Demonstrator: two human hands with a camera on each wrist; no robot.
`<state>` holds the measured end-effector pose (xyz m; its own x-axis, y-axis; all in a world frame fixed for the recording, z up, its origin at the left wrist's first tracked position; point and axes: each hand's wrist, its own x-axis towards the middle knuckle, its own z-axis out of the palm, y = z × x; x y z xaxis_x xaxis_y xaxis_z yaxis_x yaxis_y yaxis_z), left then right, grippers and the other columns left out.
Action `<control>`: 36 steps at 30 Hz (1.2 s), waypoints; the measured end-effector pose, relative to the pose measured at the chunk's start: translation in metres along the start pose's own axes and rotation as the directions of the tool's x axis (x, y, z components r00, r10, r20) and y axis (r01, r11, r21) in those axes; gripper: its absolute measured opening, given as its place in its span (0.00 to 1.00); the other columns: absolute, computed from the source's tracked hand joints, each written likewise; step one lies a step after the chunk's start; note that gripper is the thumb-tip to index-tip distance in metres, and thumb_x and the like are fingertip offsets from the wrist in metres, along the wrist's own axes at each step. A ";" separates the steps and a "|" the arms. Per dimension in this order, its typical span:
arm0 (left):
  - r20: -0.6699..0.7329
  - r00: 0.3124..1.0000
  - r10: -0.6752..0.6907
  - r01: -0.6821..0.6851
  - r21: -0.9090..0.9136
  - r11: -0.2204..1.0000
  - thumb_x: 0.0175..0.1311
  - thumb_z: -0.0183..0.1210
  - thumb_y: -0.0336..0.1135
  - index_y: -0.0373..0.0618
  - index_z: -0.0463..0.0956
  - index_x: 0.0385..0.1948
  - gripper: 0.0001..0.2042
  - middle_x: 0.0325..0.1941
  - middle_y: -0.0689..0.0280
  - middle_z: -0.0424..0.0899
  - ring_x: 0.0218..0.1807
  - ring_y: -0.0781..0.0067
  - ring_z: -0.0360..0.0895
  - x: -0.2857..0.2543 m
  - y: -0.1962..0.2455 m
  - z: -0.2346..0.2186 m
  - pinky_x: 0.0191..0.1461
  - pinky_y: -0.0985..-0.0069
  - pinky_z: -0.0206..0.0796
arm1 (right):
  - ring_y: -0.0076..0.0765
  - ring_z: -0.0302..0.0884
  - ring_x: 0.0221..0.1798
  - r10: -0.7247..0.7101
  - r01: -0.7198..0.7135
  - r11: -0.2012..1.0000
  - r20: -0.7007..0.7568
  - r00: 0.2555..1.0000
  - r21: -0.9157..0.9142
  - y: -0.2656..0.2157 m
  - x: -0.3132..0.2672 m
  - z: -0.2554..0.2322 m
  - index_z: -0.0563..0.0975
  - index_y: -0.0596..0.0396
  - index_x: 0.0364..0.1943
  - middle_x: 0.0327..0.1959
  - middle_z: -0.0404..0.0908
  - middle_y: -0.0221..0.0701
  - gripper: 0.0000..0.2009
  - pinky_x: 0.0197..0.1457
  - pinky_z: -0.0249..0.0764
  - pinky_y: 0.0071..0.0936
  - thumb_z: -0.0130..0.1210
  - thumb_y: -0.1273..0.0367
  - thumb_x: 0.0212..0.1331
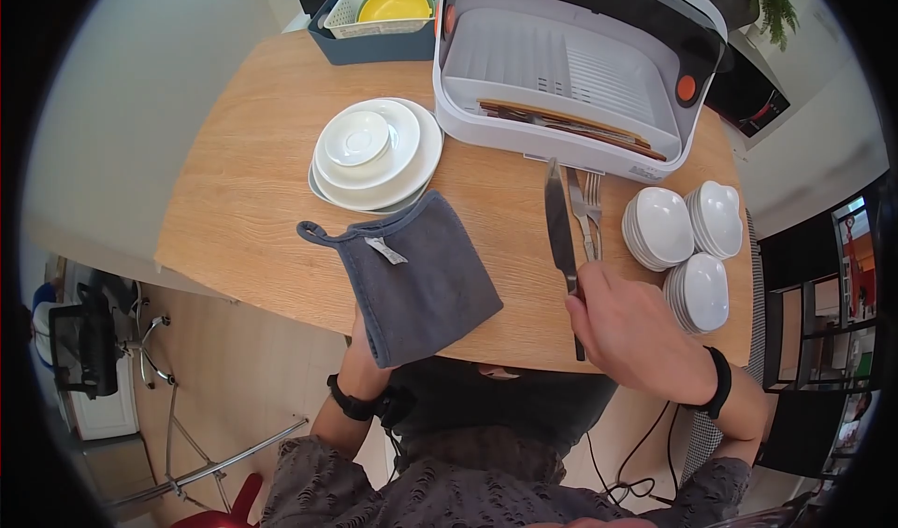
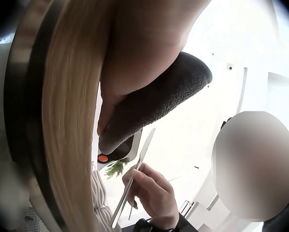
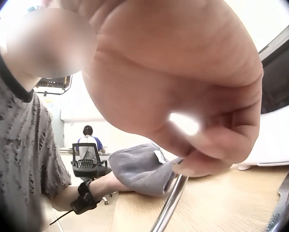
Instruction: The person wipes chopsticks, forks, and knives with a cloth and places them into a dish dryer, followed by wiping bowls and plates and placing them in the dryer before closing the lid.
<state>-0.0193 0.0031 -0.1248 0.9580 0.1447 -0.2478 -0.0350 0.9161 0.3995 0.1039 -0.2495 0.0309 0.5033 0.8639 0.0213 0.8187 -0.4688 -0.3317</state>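
cloth (image 1: 430, 280): grey | knife (image 2: 143, 153): silver | plates (image 1: 398, 165): white | small bowls (image 1: 662, 224): white | tabletop (image 1: 243, 201): pale wood-grain | buttons (image 1: 686, 88): orange

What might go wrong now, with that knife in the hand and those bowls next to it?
1. The right hand grips the knife with its blade sticking out. If it swung toward the grey cloth, it might nick the left hand, which the cloth mostly hides in the head view.
2. The front stack of white bowls is close beside the right hand, so a sideways bump could knock it over.
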 end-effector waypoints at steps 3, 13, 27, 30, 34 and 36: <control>0.052 0.998 -0.042 0.047 -0.089 0.995 0.79 0.41 0.52 0.42 0.62 0.67 0.26 0.68 0.55 0.70 0.66 0.58 0.72 -0.008 -0.013 0.003 0.68 0.57 0.69 | 0.60 0.76 0.20 0.006 -0.015 0.996 0.102 0.995 0.092 -0.014 -0.008 0.004 0.66 0.64 0.39 0.17 0.76 0.47 0.10 0.24 0.71 0.49 0.51 0.69 0.68; 0.095 0.990 0.108 -0.131 0.282 0.950 0.71 0.59 0.40 0.36 0.71 0.55 0.19 0.51 0.61 0.83 0.49 0.72 0.82 -0.022 -0.040 0.057 0.55 0.70 0.76 | 0.60 0.76 0.19 -0.065 -0.001 0.957 0.220 0.973 0.289 -0.027 -0.022 0.059 0.66 0.63 0.43 0.17 0.77 0.47 0.12 0.19 0.70 0.50 0.51 0.66 0.70; 0.004 0.962 0.273 -0.259 0.332 0.907 0.76 0.52 0.39 0.36 0.69 0.56 0.17 0.49 0.60 0.83 0.48 0.70 0.82 -0.019 -0.027 0.058 0.56 0.70 0.75 | 0.57 0.76 0.19 -0.054 0.008 0.929 0.116 0.992 0.371 -0.021 -0.044 0.058 0.71 0.59 0.43 0.19 0.77 0.43 0.10 0.21 0.71 0.46 0.53 0.66 0.69; -0.075 0.906 0.416 -0.363 0.367 0.857 0.76 0.52 0.44 0.38 0.72 0.48 0.16 0.39 0.63 0.81 0.40 0.71 0.81 -0.014 -0.017 0.058 0.44 0.72 0.77 | 0.53 0.78 0.21 -0.065 0.042 0.883 0.034 0.997 0.468 -0.015 -0.052 0.060 0.71 0.59 0.43 0.20 0.79 0.42 0.08 0.24 0.73 0.42 0.54 0.68 0.69; 0.012 0.964 0.267 -0.259 0.280 0.924 0.78 0.46 0.46 0.39 0.71 0.54 0.19 0.46 0.59 0.83 0.45 0.69 0.84 -0.017 -0.004 0.057 0.51 0.68 0.79 | 0.38 0.80 0.22 0.144 -0.124 0.656 0.037 0.989 0.744 -0.012 -0.066 0.049 0.69 0.59 0.47 0.28 0.84 0.41 0.08 0.27 0.75 0.30 0.51 0.70 0.72; -0.077 0.986 0.148 -0.119 0.294 0.948 0.79 0.45 0.46 0.38 0.72 0.53 0.19 0.49 0.59 0.82 0.47 0.69 0.84 -0.019 -0.018 0.055 0.52 0.70 0.79 | 0.30 0.79 0.22 0.300 -0.056 0.349 -0.054 0.953 0.935 -0.017 -0.064 0.054 0.66 0.59 0.49 0.34 0.85 0.40 0.09 0.27 0.73 0.23 0.49 0.70 0.73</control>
<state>-0.0211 -0.0366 -0.0790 0.9176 0.3067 -0.2530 -0.0635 0.7414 0.6681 0.0427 -0.2866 -0.0160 0.7397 0.6724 -0.0277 -0.0014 -0.0396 -0.9992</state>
